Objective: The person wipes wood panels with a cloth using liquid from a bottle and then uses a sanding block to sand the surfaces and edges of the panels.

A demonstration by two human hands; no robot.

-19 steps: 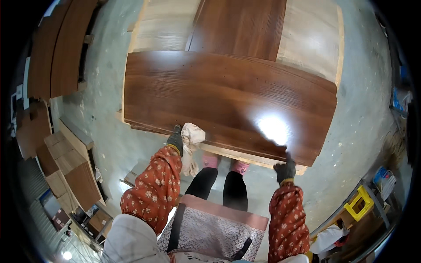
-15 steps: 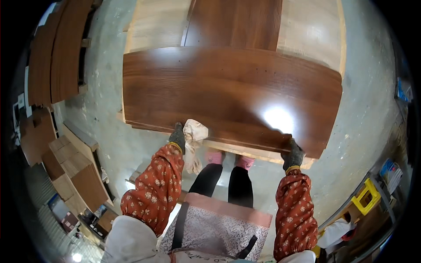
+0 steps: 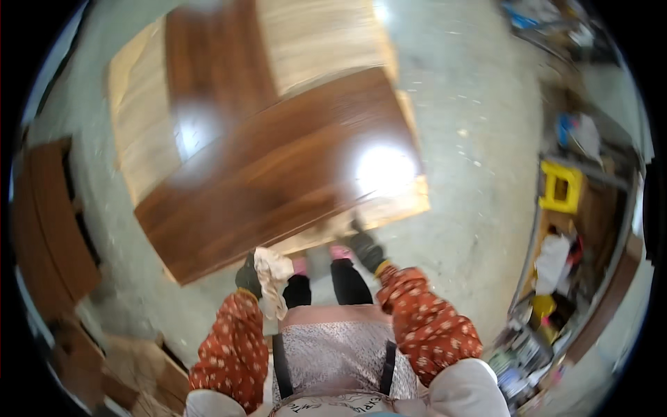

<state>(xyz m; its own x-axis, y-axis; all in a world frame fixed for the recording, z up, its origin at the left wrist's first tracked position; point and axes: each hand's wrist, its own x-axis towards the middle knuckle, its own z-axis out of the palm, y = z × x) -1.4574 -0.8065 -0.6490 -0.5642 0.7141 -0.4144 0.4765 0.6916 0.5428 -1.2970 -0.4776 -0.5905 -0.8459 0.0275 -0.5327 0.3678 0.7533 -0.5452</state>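
A dark brown wood-grain board [image 3: 278, 160] lies tilted across a low stack, its near edge rising toward the right. My left hand [image 3: 248, 276], in a dark glove, is closed with a crumpled off-white cloth [image 3: 272, 267] hanging from it, close to the near edge of the board. My right hand [image 3: 365, 244], gloved too and blurred, is just below the board's near edge, to the right of my feet. One of its fingers stretches out apart from the rest, and I see nothing held in it.
Pale wooden panels [image 3: 319, 35] and another brown board [image 3: 219, 48] lie beneath, beyond the near board. Brown boards [image 3: 52, 222] are stacked at the left. On the right, a shelf carries a yellow plastic stool [image 3: 560, 187] and assorted items. Grey concrete floor [image 3: 472, 222] surrounds the stack.
My view has turned right, so the stack appears further left and tilted. My right hand has come off the board's right end and moved inward. The cloth remains with my left hand.
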